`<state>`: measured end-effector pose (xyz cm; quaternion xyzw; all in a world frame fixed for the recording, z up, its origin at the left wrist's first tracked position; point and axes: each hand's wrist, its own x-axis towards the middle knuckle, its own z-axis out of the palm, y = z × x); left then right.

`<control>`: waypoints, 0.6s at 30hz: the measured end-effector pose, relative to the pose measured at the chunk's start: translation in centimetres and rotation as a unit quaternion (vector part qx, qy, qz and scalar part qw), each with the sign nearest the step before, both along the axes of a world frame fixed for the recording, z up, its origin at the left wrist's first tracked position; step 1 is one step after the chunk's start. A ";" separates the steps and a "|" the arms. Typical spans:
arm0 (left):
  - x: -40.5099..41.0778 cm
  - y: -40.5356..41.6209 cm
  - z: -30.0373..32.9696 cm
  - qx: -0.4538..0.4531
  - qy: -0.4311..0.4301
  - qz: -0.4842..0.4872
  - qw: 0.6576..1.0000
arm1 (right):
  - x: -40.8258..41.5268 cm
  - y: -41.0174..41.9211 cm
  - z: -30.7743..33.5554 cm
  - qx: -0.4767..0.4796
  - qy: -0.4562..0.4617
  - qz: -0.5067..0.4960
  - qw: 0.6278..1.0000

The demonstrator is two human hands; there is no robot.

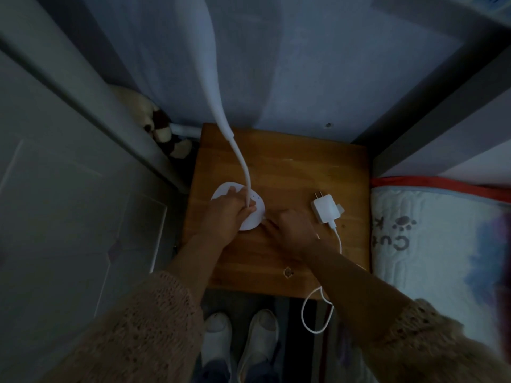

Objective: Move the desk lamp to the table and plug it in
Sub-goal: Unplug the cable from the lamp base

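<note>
Already the left hand [225,210] is closed around the foot of the desk lamp's [250,208] thin white neck, pressing down on its round base, which is set on the left half of the wooden bench [290,172]. The right hand [293,230] is laid just beside the base's near-right edge, fingers [269,226] pinched toward a small white connector there; whether anything is truly gripped cannot be told, since the fingertips are hidden. From that hand, the white power adapter [324,207] is found to the right and slightly farther away, near but apart, lying flat with its prongs pointed away from the person and its long axis running roughly front to back. Its cable [318,313] is led off the near edge of the bench and looped below. The right hand is judged the nearer one for picking the adapter up. On the quilted bedding [431,239] at right, a paw print and letters reading "Cu" are made out; the rest is unreadable.
</note>
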<state>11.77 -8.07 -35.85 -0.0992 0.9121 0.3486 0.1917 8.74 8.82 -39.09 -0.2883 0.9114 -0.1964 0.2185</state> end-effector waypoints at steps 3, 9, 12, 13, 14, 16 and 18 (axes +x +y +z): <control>0.0 0.0 0.1 0.004 -0.003 0.003 1.000 | -0.1 0.0 -0.1 -0.002 0.000 0.006 1.000; 0.1 -0.1 0.2 0.012 -0.008 -0.003 1.000 | -0.2 0.2 0.2 0.016 0.037 0.075 0.996; -0.1 -0.1 0.3 0.005 -0.013 -0.001 1.000 | -1.2 0.9 0.3 0.036 0.042 0.072 0.996; -0.2 -0.2 0.3 -0.004 -0.020 0.000 1.000 | -1.4 1.4 0.2 0.038 0.042 0.043 0.997; -0.2 -0.3 0.2 -0.015 -0.029 -0.001 0.999 | -1.5 1.9 0.1 0.042 0.053 0.012 0.998; -0.3 -0.3 -0.1 -0.027 -0.039 -0.002 0.999 | -1.5 2.7 0.0 0.063 0.075 -0.030 0.995; -0.4 0.1 -0.3 -0.031 -0.042 0.005 0.999 | -1.7 2.7 0.0 0.060 0.066 -0.054 0.995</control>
